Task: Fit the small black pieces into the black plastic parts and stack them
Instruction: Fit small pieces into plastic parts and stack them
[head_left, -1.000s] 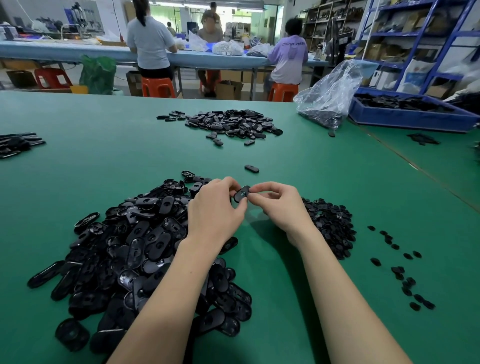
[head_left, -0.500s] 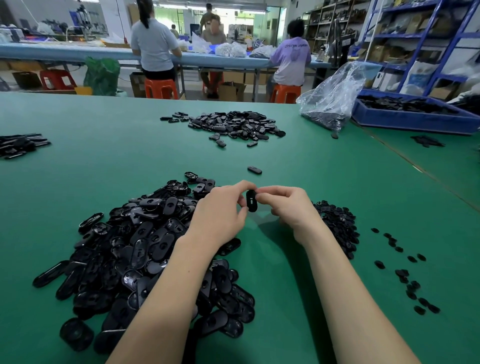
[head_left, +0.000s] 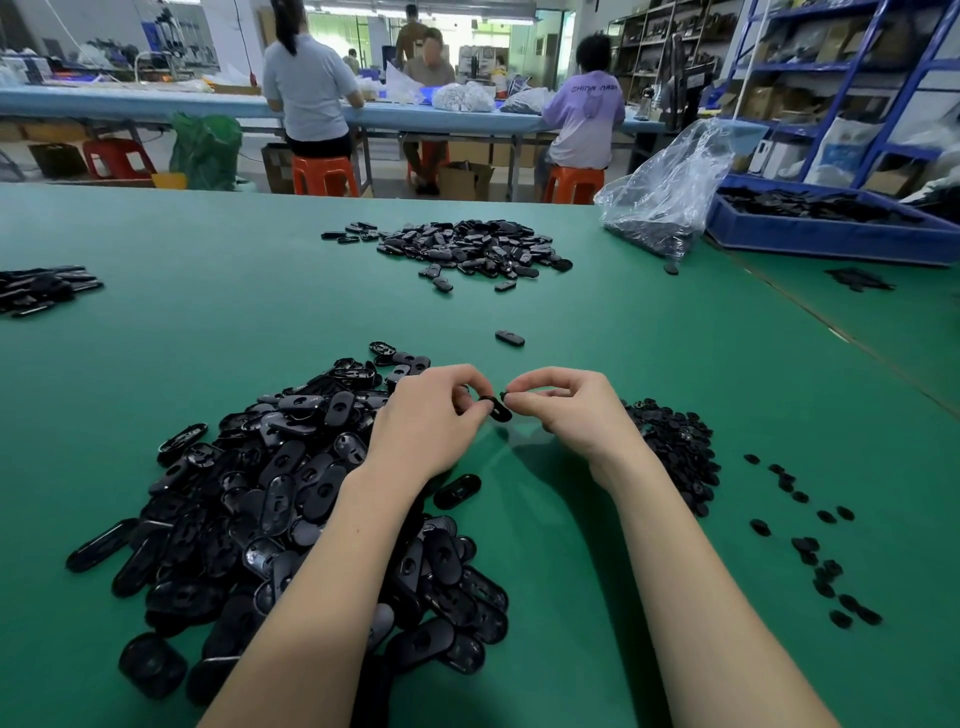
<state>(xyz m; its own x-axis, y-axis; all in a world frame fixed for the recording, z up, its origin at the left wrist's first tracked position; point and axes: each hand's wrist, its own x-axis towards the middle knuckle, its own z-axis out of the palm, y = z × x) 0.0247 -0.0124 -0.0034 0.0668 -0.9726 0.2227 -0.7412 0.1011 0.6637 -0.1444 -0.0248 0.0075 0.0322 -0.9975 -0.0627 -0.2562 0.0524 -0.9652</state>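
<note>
My left hand (head_left: 431, 421) pinches a black oval plastic part (head_left: 496, 408) above the green table. My right hand (head_left: 571, 410) meets it from the right, its fingertips pinching a small black piece (head_left: 505, 397) at the part's upper edge. A big heap of oval parts (head_left: 270, 499) lies under and left of my left forearm. A heap of small black pieces (head_left: 675, 447) sits just right of my right wrist. One oval part (head_left: 510, 338) lies alone beyond my hands.
Scattered small pieces (head_left: 810, 545) dot the green table (head_left: 208, 322) at right. A farther pile of parts (head_left: 467, 249) lies mid-table, another (head_left: 41, 291) at the left edge. A clear bag (head_left: 670, 192) and a blue tray (head_left: 831, 228) stand back right. People sit at the far bench.
The oval part has turned in my left hand's fingers, and my right hand's fingertips have shifted to its upper edge. Both hands stay in the same spot above the table.
</note>
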